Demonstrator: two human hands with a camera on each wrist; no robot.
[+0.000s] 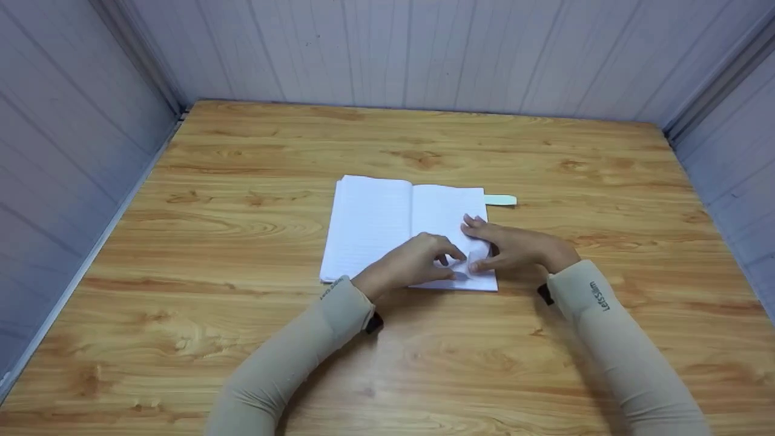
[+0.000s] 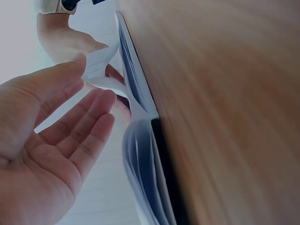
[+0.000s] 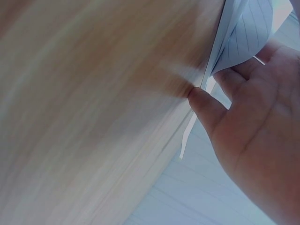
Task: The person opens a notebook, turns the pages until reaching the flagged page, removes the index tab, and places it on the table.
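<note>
An open notebook with white lined pages lies on the table. Over its right half, a loose page bends up between the two hands. My left hand reaches across the lower right page, thumb and fingers apart and slightly bent. In the left wrist view its thumb tip overlaps the edge of the curled page. My right hand lies at the notebook's right edge with spread fingers. Seen from the right wrist, its thumb is at the notebook's edge and its other fingers are partly hidden behind the curled page.
A pale green ribbon or tab sticks out of the notebook's right side near the top. The wood-grain table is bordered by white panel walls at the back and both sides.
</note>
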